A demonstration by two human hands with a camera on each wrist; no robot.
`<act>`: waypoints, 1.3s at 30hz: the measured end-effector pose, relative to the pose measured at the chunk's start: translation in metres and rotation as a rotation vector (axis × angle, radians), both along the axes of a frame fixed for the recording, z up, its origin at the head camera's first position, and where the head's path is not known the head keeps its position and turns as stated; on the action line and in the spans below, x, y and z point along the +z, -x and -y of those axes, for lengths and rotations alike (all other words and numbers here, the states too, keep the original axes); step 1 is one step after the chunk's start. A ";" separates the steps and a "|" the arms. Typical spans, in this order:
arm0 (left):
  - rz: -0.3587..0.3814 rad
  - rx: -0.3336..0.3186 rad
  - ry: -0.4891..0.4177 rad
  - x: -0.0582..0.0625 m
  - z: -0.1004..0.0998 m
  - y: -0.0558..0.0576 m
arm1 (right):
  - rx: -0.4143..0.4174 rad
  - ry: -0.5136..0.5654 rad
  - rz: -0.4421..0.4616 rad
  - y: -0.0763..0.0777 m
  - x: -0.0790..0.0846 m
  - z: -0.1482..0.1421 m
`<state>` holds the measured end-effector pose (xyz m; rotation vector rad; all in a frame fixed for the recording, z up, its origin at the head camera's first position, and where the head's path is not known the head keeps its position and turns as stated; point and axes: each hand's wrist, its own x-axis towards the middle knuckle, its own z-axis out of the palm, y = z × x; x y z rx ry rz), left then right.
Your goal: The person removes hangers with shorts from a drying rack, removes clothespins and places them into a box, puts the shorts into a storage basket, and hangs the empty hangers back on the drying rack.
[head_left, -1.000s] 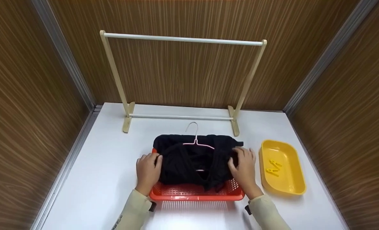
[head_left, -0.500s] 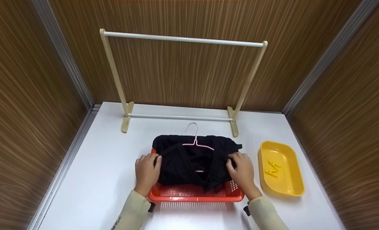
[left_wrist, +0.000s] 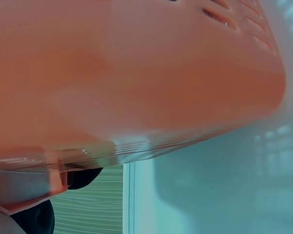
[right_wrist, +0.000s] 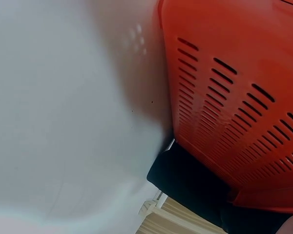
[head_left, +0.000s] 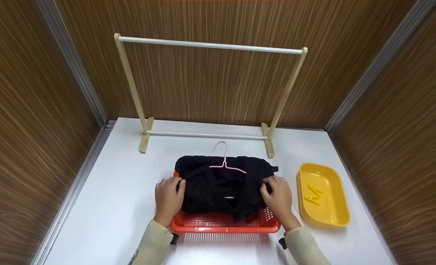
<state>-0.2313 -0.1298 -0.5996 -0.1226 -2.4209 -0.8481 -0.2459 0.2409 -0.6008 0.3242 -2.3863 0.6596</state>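
Observation:
A black top [head_left: 203, 195] with a V-shaped neckline lies over a red plastic basket [head_left: 225, 229], covering most of its inside. A pink wire hanger [head_left: 224, 163] sits within the neckline, its hook standing out toward the back. My left hand [head_left: 169, 198] grips the top at the basket's left side, thumb and fingers close together. At the right side my right hand [head_left: 279, 197] pinches the cloth with curled fingers. The left wrist view is mostly filled by the basket's wall [left_wrist: 136, 73]. In the right wrist view, dark cloth [right_wrist: 190, 180] hangs over the slotted basket wall [right_wrist: 224, 97].
Behind the basket stands a wooden garment rack [head_left: 210, 45] with a white top rail. To the right, a yellow tray [head_left: 332, 213] holds yellow clothespins [head_left: 313, 195]. Wood-grain panels [head_left: 218, 88] enclose the white table [head_left: 103, 191] at the back and sides.
My right hand has moved slightly left and inward, its fingers closing on the cloth's right side. The left hand stays at the left side. The hanger and top look nearly unchanged.

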 end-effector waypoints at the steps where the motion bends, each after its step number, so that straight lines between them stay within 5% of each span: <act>1: -0.003 0.000 0.000 0.000 0.000 0.000 | -0.001 0.002 0.003 0.000 0.000 0.000; 39: -0.003 -0.006 0.001 -0.002 0.001 0.001 | -0.004 0.028 0.013 -0.001 -0.002 0.001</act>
